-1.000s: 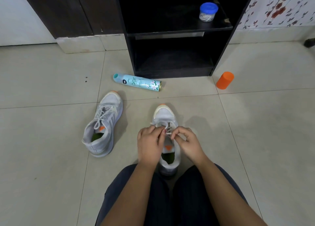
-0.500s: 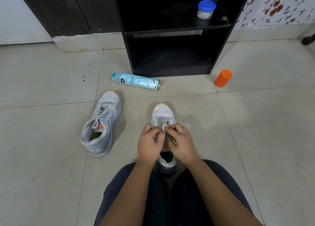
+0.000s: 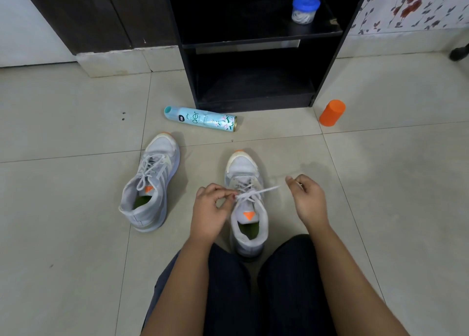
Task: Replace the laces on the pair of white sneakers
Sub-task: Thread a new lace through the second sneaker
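Observation:
Two white sneakers with orange toe tips stand on the tiled floor. The right sneaker [image 3: 247,224] sits between my knees, toe pointing away. Its white lace [image 3: 264,191] stretches taut from the upper eyelets out to the right. My right hand [image 3: 308,201] pinches the end of that lace, right of the shoe. My left hand [image 3: 212,208] pinches the lace at the shoe's left side, by the crossings. The left sneaker [image 3: 152,186] lies apart to the left, laced, leaning slightly.
A light-blue spray can [image 3: 200,119] lies on the floor beyond the shoes. An orange cup [image 3: 332,113] stands upside down at the right. A black open shelf unit [image 3: 253,44] holds a blue-lidded jar [image 3: 305,9]. Bare tiles stretch to both sides.
My right hand has moved out to the right, drawing the lace taut away from the shoe. My left hand has stayed at the eyelets. The hands were close together over the tongue before.

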